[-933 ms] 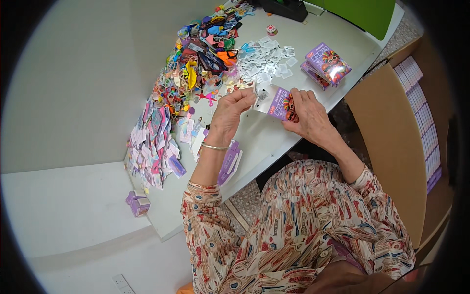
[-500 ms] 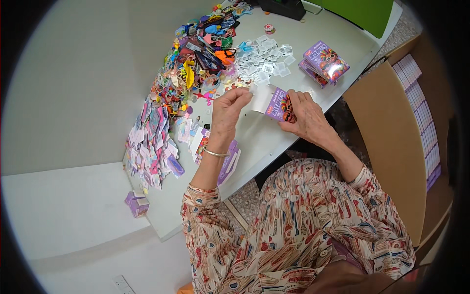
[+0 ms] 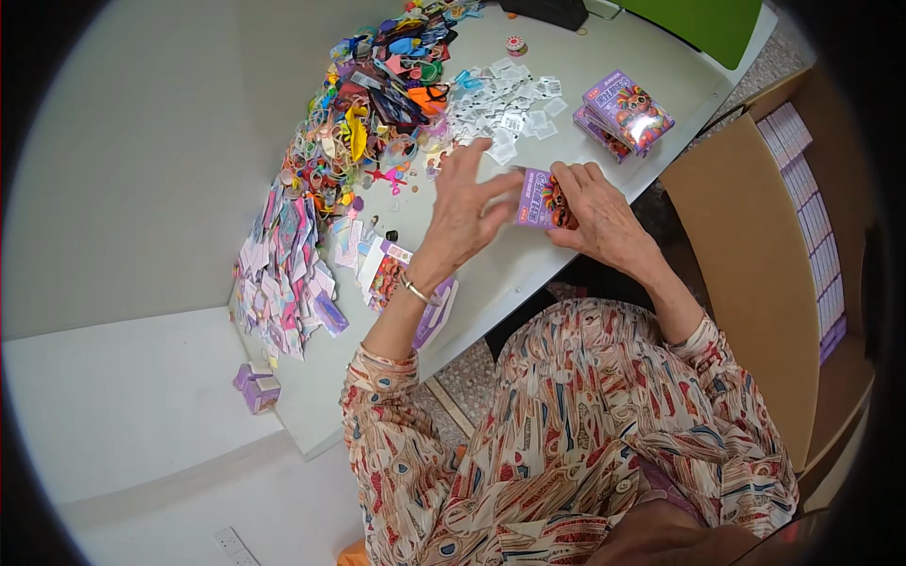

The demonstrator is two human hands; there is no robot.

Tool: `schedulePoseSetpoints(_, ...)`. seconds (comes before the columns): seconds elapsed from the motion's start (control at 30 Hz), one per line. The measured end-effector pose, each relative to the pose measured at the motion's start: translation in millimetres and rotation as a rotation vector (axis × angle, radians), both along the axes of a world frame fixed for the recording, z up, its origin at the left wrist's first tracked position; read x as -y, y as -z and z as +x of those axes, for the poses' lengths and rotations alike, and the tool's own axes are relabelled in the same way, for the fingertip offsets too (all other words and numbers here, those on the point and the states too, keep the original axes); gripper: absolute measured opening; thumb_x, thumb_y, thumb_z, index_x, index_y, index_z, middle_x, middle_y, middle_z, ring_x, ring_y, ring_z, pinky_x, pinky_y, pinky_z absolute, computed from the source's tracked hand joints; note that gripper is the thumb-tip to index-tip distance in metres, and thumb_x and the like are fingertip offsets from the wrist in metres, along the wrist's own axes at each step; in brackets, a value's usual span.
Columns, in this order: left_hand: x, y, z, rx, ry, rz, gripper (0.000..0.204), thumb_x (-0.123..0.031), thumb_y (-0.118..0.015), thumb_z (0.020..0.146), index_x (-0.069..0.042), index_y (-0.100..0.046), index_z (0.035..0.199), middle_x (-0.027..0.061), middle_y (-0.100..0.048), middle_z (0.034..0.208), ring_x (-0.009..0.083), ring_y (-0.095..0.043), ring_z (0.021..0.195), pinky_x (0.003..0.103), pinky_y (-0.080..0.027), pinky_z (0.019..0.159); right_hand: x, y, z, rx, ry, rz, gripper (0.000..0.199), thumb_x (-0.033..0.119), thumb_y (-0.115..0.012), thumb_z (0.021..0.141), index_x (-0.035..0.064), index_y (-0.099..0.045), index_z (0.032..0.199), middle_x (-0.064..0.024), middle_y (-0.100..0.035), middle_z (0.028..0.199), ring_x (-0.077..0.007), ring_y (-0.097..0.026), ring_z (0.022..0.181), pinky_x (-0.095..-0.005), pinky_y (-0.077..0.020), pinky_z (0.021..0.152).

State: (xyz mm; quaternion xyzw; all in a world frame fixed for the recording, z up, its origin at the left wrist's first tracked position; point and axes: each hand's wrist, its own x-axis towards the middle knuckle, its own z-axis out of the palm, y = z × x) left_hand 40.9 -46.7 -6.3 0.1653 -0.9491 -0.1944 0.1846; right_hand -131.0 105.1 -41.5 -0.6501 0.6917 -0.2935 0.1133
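Observation:
A small purple box with a colourful cartoon print [image 3: 545,200] is gripped in my right hand [image 3: 601,215], fingers over its right side and thumb beneath. Beside the box's left end is my left hand [image 3: 462,209], its fingers spread and slightly blurred. A fingertip comes close to the box edge; I cannot tell whether it touches. Just left of the left wrist, a printed opened box [image 3: 385,278] lies on the table, and a purple carton piece [image 3: 434,316] shows partly behind the wrist.
Small colourful trinkets [image 3: 363,123] heap along the partition, with folded pastel papers [image 3: 283,274] nearer. Clear little packets [image 3: 510,104] spread beyond my hands. Two purple boxes [image 3: 628,111] are stacked at right. A large cardboard carton [image 3: 755,283] holds rows of boxes. A purple box [image 3: 257,387] stands at left.
My left hand has let go of the box's white flap and opened its fingers, shifting slightly nearer. The white flap no longer shows sticking out. My right hand keeps its hold.

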Motion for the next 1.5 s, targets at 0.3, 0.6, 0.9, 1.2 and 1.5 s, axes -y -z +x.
schedulePoseSetpoints(0.3, -8.3, 22.2, -8.9, 0.201, 0.139, 0.264, 0.042, -0.021, -0.074, 0.076, -0.016, -0.068, 0.117, 0.0150, -0.042, 0.142, 0.0316, -0.040, 0.131, 0.044, -0.033, 0.107, -9.1, -3.5, -11.0, 0.030, -0.133, 0.041, 0.062, 0.017, -0.079, 0.061, -0.0010, -0.044, 0.109, -0.0169, -0.055, 0.098, -0.0336, -0.052, 0.096, -0.0413, -0.0463, 0.085)
schedulePoseSetpoints(0.6, -12.1, 37.3, -5.1, -0.334, -0.246, 1.529, 0.024, -0.013, -0.065, 0.088, -0.003, -0.064, 0.110, 0.0091, -0.055, 0.125, 0.0174, -0.058, 0.108, 0.034, -0.048, 0.092, -8.3, -33.1, -7.6, -0.341, 0.021, 0.000, 0.064, 0.012, -0.076, 0.061, 0.0009, -0.047, 0.117, -0.0127, -0.054, 0.097, -0.0291, -0.049, 0.092, -0.0382, -0.0420, 0.080)
schedulePoseSetpoints(0.9, -19.8, 52.7, -1.9, -0.503, -0.280, 1.997, 0.037, -0.036, -0.043, 0.102, -0.002, -0.052, 0.113, 0.0140, -0.062, 0.111, 0.0250, -0.060, 0.106, 0.042, -0.049, 0.096, 16.7, -75.3, 17.2, -0.658, -0.149, -0.086, 0.048, 0.005, -0.064, 0.063, -0.0047, -0.052, 0.109, -0.0128, -0.052, 0.097, -0.0257, -0.047, 0.098, -0.0338, -0.0367, 0.084)
schedulePoseSetpoints(1.2, -24.1, 41.0, 8.0, -0.310, -0.418, 1.844, 0.037, -0.032, -0.049, 0.100, 0.002, -0.052, 0.115, 0.0137, -0.062, 0.112, 0.0254, -0.064, 0.101, 0.041, -0.052, 0.091, 19.9, -25.7, -20.6, -0.413, -0.128, 0.069, 0.070, 0.017, -0.080, 0.057, 0.0060, -0.052, 0.120, -0.0116, -0.055, 0.098, -0.0293, -0.050, 0.096, -0.0387, -0.0436, 0.085)
schedulePoseSetpoints(1.5, -23.5, 35.6, 8.6, -0.208, -0.529, 1.327, 0.019, -0.011, -0.058, 0.092, 0.006, -0.064, 0.100, 0.0094, -0.068, 0.088, 0.0158, -0.067, 0.074, 0.027, -0.059, 0.064, 14.8, -9.3, -31.5, -0.122, -0.150, 0.238, 0.076, 0.019, -0.077, 0.061, 0.0013, -0.045, 0.129, -0.0159, -0.056, 0.107, -0.0324, -0.050, 0.103, -0.0406, -0.0427, 0.093)
